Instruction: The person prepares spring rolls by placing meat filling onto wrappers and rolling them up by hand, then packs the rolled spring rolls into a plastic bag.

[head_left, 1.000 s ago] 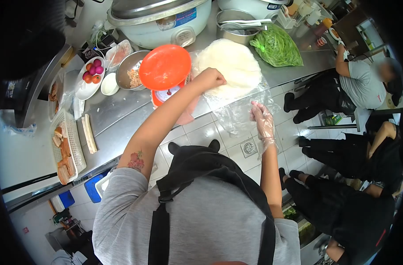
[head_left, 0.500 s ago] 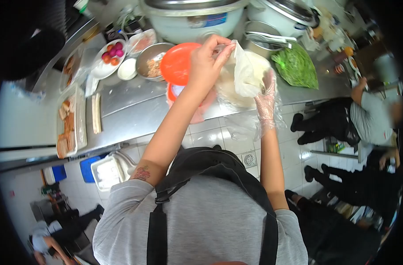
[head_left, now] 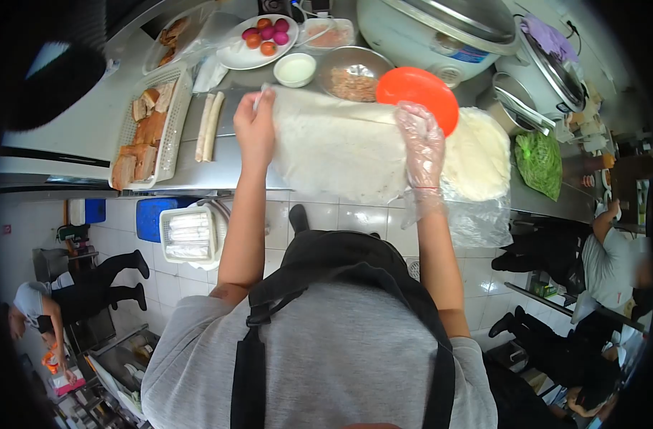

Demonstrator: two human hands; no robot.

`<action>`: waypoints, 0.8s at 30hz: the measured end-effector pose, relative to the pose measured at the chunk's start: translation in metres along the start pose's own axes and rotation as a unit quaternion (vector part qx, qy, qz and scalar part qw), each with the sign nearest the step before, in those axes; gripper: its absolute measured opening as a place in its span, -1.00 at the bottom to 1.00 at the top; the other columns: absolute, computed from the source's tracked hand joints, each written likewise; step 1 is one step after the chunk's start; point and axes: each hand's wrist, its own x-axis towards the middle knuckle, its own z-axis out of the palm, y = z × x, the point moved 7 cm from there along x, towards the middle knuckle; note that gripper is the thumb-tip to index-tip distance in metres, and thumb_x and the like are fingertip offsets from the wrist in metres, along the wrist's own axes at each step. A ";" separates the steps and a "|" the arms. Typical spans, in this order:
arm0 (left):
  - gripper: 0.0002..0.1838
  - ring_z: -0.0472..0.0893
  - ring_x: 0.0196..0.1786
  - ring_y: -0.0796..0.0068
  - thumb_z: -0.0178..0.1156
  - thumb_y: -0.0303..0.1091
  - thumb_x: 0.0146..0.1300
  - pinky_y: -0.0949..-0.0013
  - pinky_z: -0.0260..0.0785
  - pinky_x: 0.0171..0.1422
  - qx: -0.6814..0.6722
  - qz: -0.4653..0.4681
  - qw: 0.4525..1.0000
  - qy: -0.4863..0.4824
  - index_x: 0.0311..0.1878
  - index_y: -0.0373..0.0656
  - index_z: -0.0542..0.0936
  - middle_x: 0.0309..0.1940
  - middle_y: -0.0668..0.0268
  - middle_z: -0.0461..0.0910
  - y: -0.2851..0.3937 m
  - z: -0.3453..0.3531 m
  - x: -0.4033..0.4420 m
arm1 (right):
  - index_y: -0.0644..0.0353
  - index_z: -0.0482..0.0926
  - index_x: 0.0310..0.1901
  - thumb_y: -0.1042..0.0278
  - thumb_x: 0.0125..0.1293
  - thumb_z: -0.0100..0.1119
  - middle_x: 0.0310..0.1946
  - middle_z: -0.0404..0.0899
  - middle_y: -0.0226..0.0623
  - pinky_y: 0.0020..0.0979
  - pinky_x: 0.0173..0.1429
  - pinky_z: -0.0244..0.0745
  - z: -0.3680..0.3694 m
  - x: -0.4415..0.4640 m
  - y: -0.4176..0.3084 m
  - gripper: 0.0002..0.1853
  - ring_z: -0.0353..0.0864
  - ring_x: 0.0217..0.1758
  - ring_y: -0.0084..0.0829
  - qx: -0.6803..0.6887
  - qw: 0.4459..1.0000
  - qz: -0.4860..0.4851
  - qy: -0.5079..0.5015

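Observation:
A thin pale wrapper sheet (head_left: 341,146) hangs stretched between my two hands over the front of the steel counter. My bare left hand (head_left: 256,125) pinches its upper left corner. In a clear plastic glove, my right hand (head_left: 421,146) grips its upper right edge. Right of that hand lies a stack of round pale wrappers (head_left: 477,154) on clear plastic. Behind the sheet are an orange dish (head_left: 419,96) and a metal bowl (head_left: 355,75) of chopped filling. Two long rolled pieces (head_left: 209,127) lie to the left of my left hand.
A white basket (head_left: 175,121) of meat pieces stands at left. Farther back are a plate (head_left: 233,53) of eggs, a white bowl (head_left: 295,70) and large cookers (head_left: 441,36). Bagged greens (head_left: 537,164) lie at right. Several people stand on both sides.
The sheet, lifted off the stack, has moved left and spread out between my hands. My left hand has swung left, and the view has shifted toward the basket side.

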 end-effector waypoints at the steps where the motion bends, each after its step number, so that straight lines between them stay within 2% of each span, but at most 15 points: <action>1: -0.84 0.56 -0.21 0.66 0.16 -0.35 0.52 0.45 0.42 -0.11 0.017 -0.020 1.000 0.012 -0.05 -0.27 0.57 -0.31 0.39 0.63 -0.036 -0.027 0.008 | 0.23 0.63 0.10 0.54 0.29 0.41 -0.11 0.71 -0.35 -0.44 0.21 0.52 0.024 -0.008 -0.006 -0.66 0.63 0.10 -0.51 -0.057 0.998 0.016 0.000; 3: -0.72 0.54 -0.42 0.55 0.28 -0.25 0.43 0.36 0.38 -0.29 0.051 -0.063 0.996 0.042 0.01 -0.25 0.57 -0.48 0.36 0.60 -0.108 -0.080 0.016 | 0.21 0.56 0.21 0.54 0.28 0.40 -0.04 0.72 -0.27 -0.40 0.22 0.52 0.070 -0.017 0.027 -0.54 0.62 0.13 -0.47 -0.015 0.999 -0.026 -0.025; 4: -0.64 0.58 -0.32 0.41 0.31 -0.28 0.37 0.30 0.42 -0.21 0.166 -0.052 0.984 0.022 0.12 -0.26 0.52 -0.37 0.26 0.63 -0.124 -0.098 0.014 | 0.21 0.52 0.27 0.54 0.28 0.40 -0.01 0.72 -0.23 -0.39 0.23 0.53 0.091 -0.023 0.047 -0.48 0.62 0.15 -0.46 0.007 0.998 -0.049 -0.039; 6: -0.39 0.68 -0.13 0.15 0.37 -0.34 0.26 0.17 0.51 -0.05 0.383 -0.024 0.923 -0.022 0.34 -0.26 0.41 -0.15 0.05 0.67 -0.138 -0.124 0.006 | 0.19 0.34 0.46 0.51 0.15 0.46 -0.02 0.68 -0.15 -0.34 0.07 0.58 0.125 -0.044 0.104 -0.19 0.65 0.00 -0.41 -0.141 0.980 0.067 -0.124; 7: -0.04 0.58 0.20 -0.06 0.46 -0.36 0.11 0.00 0.40 0.31 0.444 0.008 0.895 -0.037 0.55 -0.21 0.18 0.26 -0.15 0.47 -0.126 -0.126 -0.003 | 0.19 0.33 0.48 0.51 0.12 0.49 -0.03 0.67 -0.14 -0.34 0.01 0.59 0.135 -0.057 0.137 -0.14 0.66 -0.06 -0.42 -0.211 0.962 0.077 -0.153; 8: -0.05 0.53 0.26 -0.07 0.46 -0.37 0.10 -0.03 0.34 0.37 0.454 0.066 0.886 -0.060 0.55 -0.19 0.20 0.32 -0.17 0.39 -0.112 -0.122 -0.007 | 0.18 0.31 0.50 0.50 0.09 0.51 -0.03 0.66 -0.14 -0.34 -0.04 0.59 0.143 -0.064 0.155 -0.10 0.66 -0.12 -0.43 -0.281 0.938 0.087 -0.182; 10: -0.08 0.44 0.37 -0.08 0.46 -0.40 0.10 -0.08 0.23 0.49 0.479 0.179 0.853 -0.101 0.54 -0.16 0.26 0.43 -0.20 0.24 -0.084 -0.122 -0.009 | 0.22 0.33 0.50 0.49 0.07 0.52 -0.01 0.66 -0.12 -0.35 -0.08 0.59 0.157 -0.066 0.127 -0.10 0.64 -0.19 -0.46 -0.314 0.924 0.091 -0.197; 11: -0.15 0.54 0.27 0.04 0.47 -0.35 0.13 -0.20 0.10 0.54 0.479 0.244 0.831 -0.144 0.52 -0.01 0.36 0.28 -0.08 0.48 -0.070 -0.117 -0.006 | 0.24 0.34 0.50 0.48 0.06 0.52 0.01 0.66 -0.11 -0.35 -0.09 0.59 0.163 -0.072 0.120 -0.09 0.64 -0.22 -0.47 -0.329 0.916 0.101 -0.207; 13: -0.27 0.60 0.18 0.12 0.45 -0.35 0.17 -0.11 0.20 0.49 0.458 0.240 0.816 -0.258 0.44 0.02 0.46 0.11 0.05 0.61 -0.119 -0.117 0.015 | 0.28 0.38 0.45 0.47 0.09 0.50 0.03 0.68 -0.10 -0.36 -0.09 0.59 0.158 -0.073 0.131 -0.16 0.64 -0.21 -0.49 -0.308 0.926 0.128 -0.178; 15: -0.41 0.64 0.08 0.19 0.42 -0.35 0.20 -0.03 0.28 0.42 0.438 0.145 0.839 -0.290 0.33 0.01 0.56 -0.07 0.16 0.70 -0.145 -0.115 0.045 | 0.31 0.41 0.43 0.47 0.12 0.48 0.00 0.70 -0.12 -0.38 -0.08 0.59 0.140 -0.067 0.154 -0.21 0.64 -0.21 -0.51 -0.251 0.951 0.128 -0.125; 17: -0.56 0.68 -0.02 0.22 0.40 -0.36 0.22 0.04 0.35 0.34 0.420 -0.046 0.876 -0.234 0.20 -0.03 0.65 -0.24 0.25 0.73 -0.146 -0.113 0.073 | 0.34 0.43 0.41 0.45 0.15 0.47 -0.07 0.71 -0.17 -0.39 -0.09 0.58 0.120 -0.062 0.186 -0.25 0.65 -0.22 -0.52 -0.150 0.982 0.101 -0.053; 20: -0.55 0.63 0.09 0.17 0.36 -0.37 0.27 0.16 0.43 0.23 0.348 -0.044 0.922 -0.162 0.25 -0.05 0.61 0.02 0.18 0.71 -0.124 -0.108 0.105 | 0.32 0.42 0.42 0.43 0.17 0.46 -0.10 0.72 -0.20 -0.41 -0.07 0.59 0.114 -0.040 0.175 -0.25 0.65 -0.20 -0.55 -0.190 0.966 0.163 -0.057; 23: -0.53 0.57 0.27 0.12 0.36 -0.41 0.26 0.12 0.39 0.34 0.379 0.174 0.889 -0.191 0.26 -0.03 0.62 0.22 0.15 0.62 -0.107 -0.091 0.103 | 0.30 0.43 0.42 0.40 0.11 0.49 -0.22 0.73 -0.20 -0.34 -0.05 0.61 0.129 -0.031 0.139 -0.21 0.69 -0.24 -0.43 -0.310 0.934 0.166 -0.066; 24: -0.51 0.50 0.35 0.09 0.34 -0.38 0.29 0.09 0.34 0.40 0.365 0.199 0.873 -0.255 0.30 -0.02 0.59 0.30 0.15 0.55 -0.111 -0.083 0.091 | 0.30 0.43 0.42 0.40 0.08 0.50 -0.24 0.73 -0.21 -0.32 -0.05 0.61 0.134 -0.030 0.133 -0.19 0.69 -0.25 -0.40 -0.337 0.924 0.161 -0.077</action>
